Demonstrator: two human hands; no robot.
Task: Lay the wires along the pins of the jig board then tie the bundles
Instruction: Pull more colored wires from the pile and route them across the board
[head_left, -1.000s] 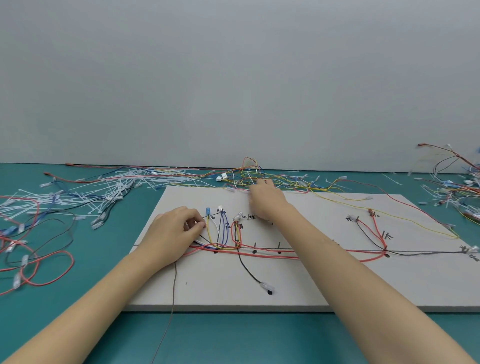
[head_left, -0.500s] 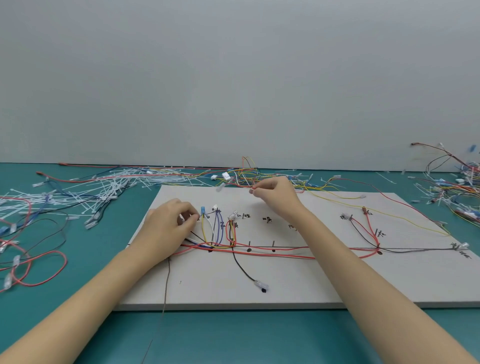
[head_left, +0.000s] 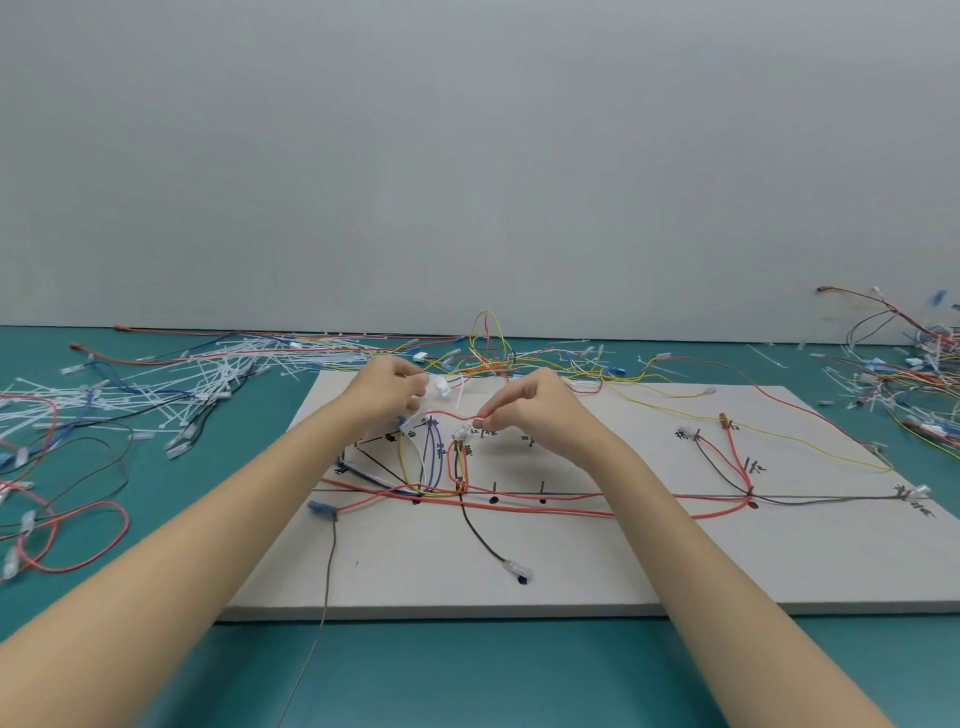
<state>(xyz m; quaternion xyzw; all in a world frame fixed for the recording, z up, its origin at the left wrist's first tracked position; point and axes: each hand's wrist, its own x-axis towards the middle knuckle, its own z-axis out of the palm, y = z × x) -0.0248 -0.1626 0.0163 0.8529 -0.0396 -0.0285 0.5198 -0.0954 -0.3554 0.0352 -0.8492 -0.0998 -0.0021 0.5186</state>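
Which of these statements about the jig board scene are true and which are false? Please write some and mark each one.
1. The right hand pinches a red wire over the jig board. True.
2. The left hand rests flat on the green table. False: it is raised over the board's far edge, with a white connector at its fingers.
3. White cable ties lie on the table left of the board. True.
4. The board holds no wires yet. False: red, black, yellow and blue wires already run along it.

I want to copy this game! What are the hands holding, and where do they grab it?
The right hand pinches a red wire partway along with its fingertips. The left hand holds the same wire's end, near its white connector.
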